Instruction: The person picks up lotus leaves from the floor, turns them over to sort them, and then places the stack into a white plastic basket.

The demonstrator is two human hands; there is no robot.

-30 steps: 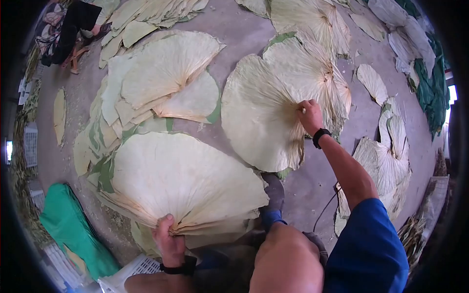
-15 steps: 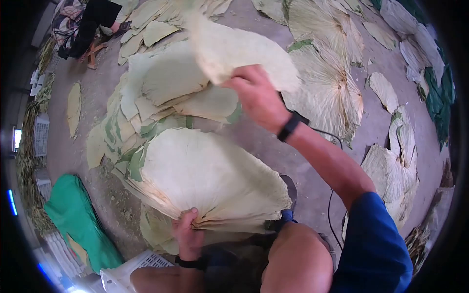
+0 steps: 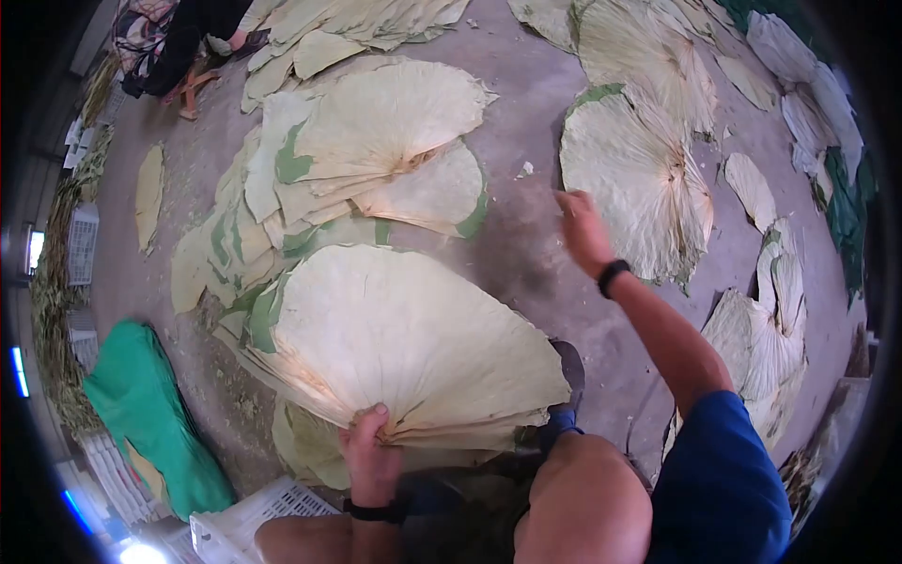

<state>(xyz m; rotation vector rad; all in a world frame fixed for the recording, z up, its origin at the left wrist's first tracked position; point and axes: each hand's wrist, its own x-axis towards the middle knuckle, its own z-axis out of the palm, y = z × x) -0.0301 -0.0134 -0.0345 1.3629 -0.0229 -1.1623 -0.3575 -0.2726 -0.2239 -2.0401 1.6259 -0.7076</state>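
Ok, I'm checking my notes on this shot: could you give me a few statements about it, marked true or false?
1. The left hand grips a stack of pale leaves. True.
2. The right hand also holds a leaf. False: the right hand looks empty.
3. The bright green cloth lies toward the picture's left. True.
4. The sleeve on the right arm is red. False: the sleeve is blue.
5. Black bands circle both wrists. True.

Pale fan-shaped leaf stack, pleated along its near edge
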